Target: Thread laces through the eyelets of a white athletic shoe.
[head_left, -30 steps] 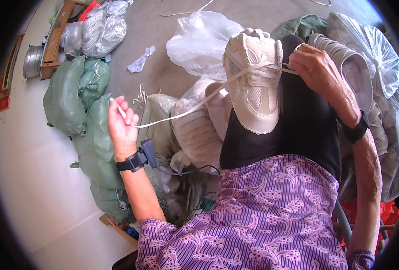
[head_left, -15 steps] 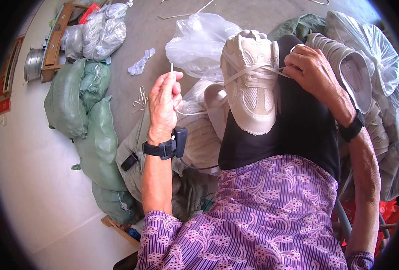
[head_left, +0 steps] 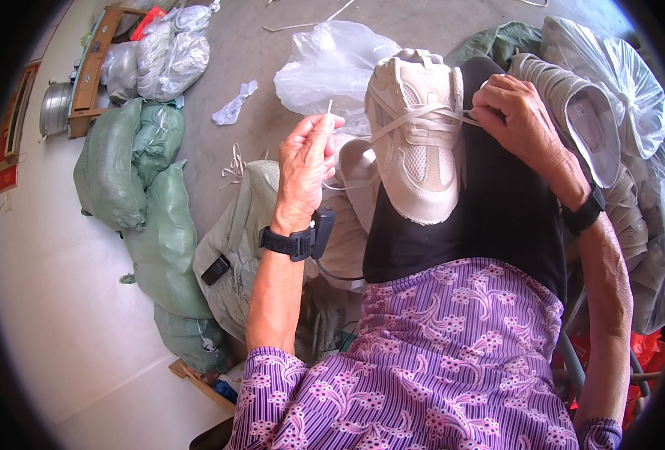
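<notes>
The left hand [head_left: 308, 161] pinches the white shoelace [head_left: 422, 116] tip, bare floor beyond its fingertips. The right hand [head_left: 516, 120] pinches the lace at the beige sneaker [head_left: 416, 150] edge, another sneaker [head_left: 573, 112] close behind its knuckles.

Bright, even daylight with soft shadows, sharp centre focus, and heavy fisheye bending inside a black rim.

Green sacks [head_left: 133, 195] lie left, clear plastic bags [head_left: 332, 64] ahead, a metal pot [head_left: 53, 109] beside a wooden frame [head_left: 92, 67].
</notes>
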